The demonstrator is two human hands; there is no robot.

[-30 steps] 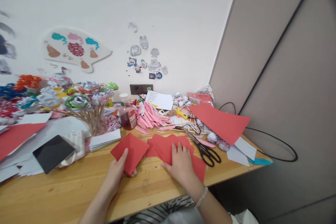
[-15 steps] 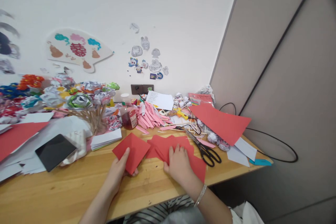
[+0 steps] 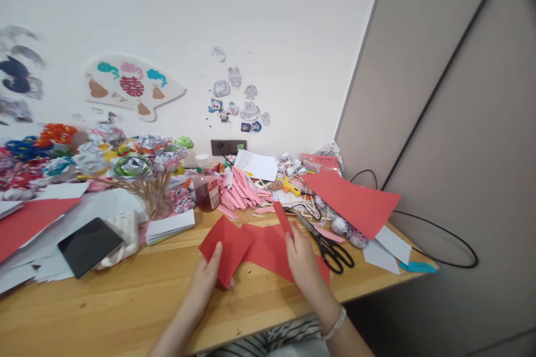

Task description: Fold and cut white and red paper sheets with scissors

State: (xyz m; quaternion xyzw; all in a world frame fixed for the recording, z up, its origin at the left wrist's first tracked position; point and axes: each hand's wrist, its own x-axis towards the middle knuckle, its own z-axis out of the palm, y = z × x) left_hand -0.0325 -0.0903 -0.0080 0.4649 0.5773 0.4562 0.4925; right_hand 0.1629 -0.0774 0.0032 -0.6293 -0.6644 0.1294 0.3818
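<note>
My left hand [image 3: 206, 283] grips a folded red paper square [image 3: 226, 245] by its lower corner, thumb on top, held just above the wooden table [image 3: 104, 301]. My right hand [image 3: 304, 262] pinches the edge of a red sheet and lifts it off the pile of red paper squares [image 3: 268, 248] lying to the right of the folded piece. A silver bracelet shows on my right wrist. Black scissors [image 3: 330, 245] lie just right of that hand.
A black phone [image 3: 90, 245] and white paper stack sit at left. Paper flowers on sticks [image 3: 138, 170], a red bottle [image 3: 206, 189], pink paper strips [image 3: 240, 189] and a large red sheet [image 3: 352, 198] crowd the back. A black cable hangs off the right edge.
My left hand has carried the folded red square to the right. My right hand went from lying flat on the pile to pinching and raising one sheet's edge.
</note>
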